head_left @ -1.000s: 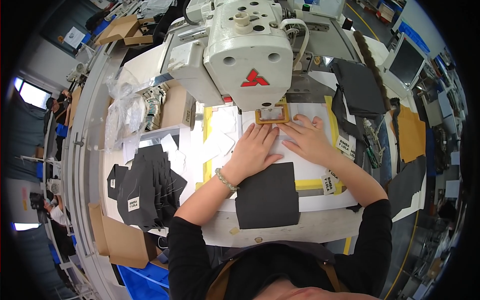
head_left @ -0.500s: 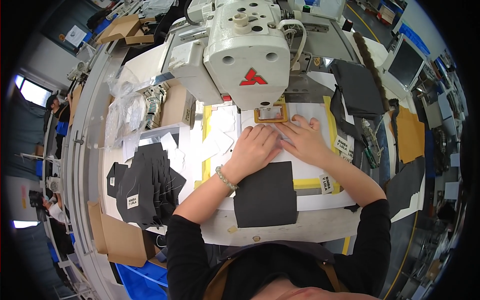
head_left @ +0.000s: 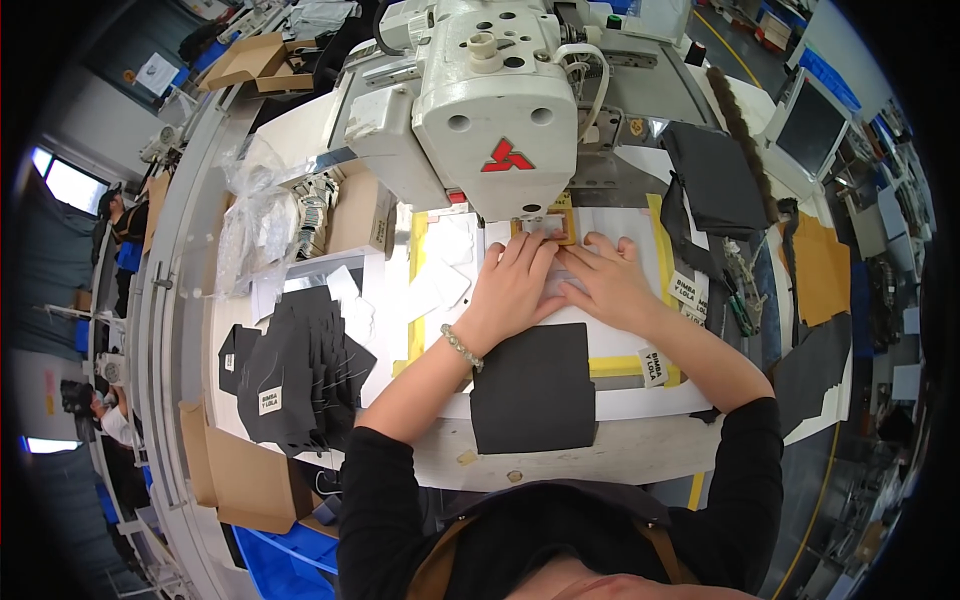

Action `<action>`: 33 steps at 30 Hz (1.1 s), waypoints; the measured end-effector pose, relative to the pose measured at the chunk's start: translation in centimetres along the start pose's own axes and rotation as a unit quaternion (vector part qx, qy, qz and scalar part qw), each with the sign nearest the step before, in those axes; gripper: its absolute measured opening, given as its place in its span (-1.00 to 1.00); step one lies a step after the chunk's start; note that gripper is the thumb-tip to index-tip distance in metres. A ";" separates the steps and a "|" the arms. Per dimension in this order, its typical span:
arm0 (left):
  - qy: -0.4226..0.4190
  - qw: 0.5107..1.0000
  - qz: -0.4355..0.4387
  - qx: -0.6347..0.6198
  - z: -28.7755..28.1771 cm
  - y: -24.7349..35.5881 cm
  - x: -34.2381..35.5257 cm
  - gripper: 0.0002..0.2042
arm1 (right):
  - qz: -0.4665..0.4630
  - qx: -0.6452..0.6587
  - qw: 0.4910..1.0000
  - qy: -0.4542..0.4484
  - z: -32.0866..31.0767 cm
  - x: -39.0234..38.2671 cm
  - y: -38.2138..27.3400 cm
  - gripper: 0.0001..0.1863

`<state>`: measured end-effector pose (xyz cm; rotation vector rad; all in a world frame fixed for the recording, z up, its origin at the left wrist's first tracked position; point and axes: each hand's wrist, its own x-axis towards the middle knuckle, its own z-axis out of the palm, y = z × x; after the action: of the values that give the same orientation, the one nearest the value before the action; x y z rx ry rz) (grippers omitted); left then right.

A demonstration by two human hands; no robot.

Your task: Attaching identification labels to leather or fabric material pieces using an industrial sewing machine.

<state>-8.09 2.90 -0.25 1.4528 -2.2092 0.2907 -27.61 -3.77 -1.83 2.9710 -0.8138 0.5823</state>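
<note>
Side by side on the white work sheet [head_left: 625,345], my two hands rest below the head of a large white sewing machine [head_left: 495,110]. My left hand [head_left: 515,285] lies with fingers stretched out, its fingertips at the amber rectangular frame [head_left: 567,228] under the machine and covering part of it. My right hand [head_left: 605,285] is spread flat just right of it, fingertips by the frame's near edge. Whatever lies beneath the fingers is hidden. A black fabric piece [head_left: 533,390] sits below my wrists, its lower part over the table's front edge.
To the left are a stack of black fabric pieces [head_left: 295,370], white paper pieces [head_left: 438,290] and a carton [head_left: 360,210] of labels. On the right lie folded black fabric [head_left: 710,180], loose labels [head_left: 652,367], green-handled snips [head_left: 742,315] and yellow-orange fabric [head_left: 820,268]. Yellow tape [head_left: 620,367] borders the sheet.
My left hand has slid forward and slightly right, its fingertips now over the amber frame. My right hand has barely moved. The black fabric piece lies as before.
</note>
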 end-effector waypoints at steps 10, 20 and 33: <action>-0.030 0.999 -0.002 -0.019 1.0 -1.2 0.4 -0.28 | 0.011 0.007 1.000 -0.002 0.3 0.0 0.0 -0.55; -0.029 0.999 -0.003 -0.018 0.9 -1.1 0.4 -0.26 | -0.007 -0.004 1.000 0.026 0.4 -0.2 -0.1 -0.56; -0.006 0.998 0.018 -0.058 -1.6 -1.1 0.2 -0.44 | -0.007 0.042 0.999 0.012 -1.6 -1.1 0.7 -0.56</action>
<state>-6.73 2.99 1.15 1.3578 -2.2240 0.1628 -29.41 -3.70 -0.76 3.0354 -0.7862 0.6667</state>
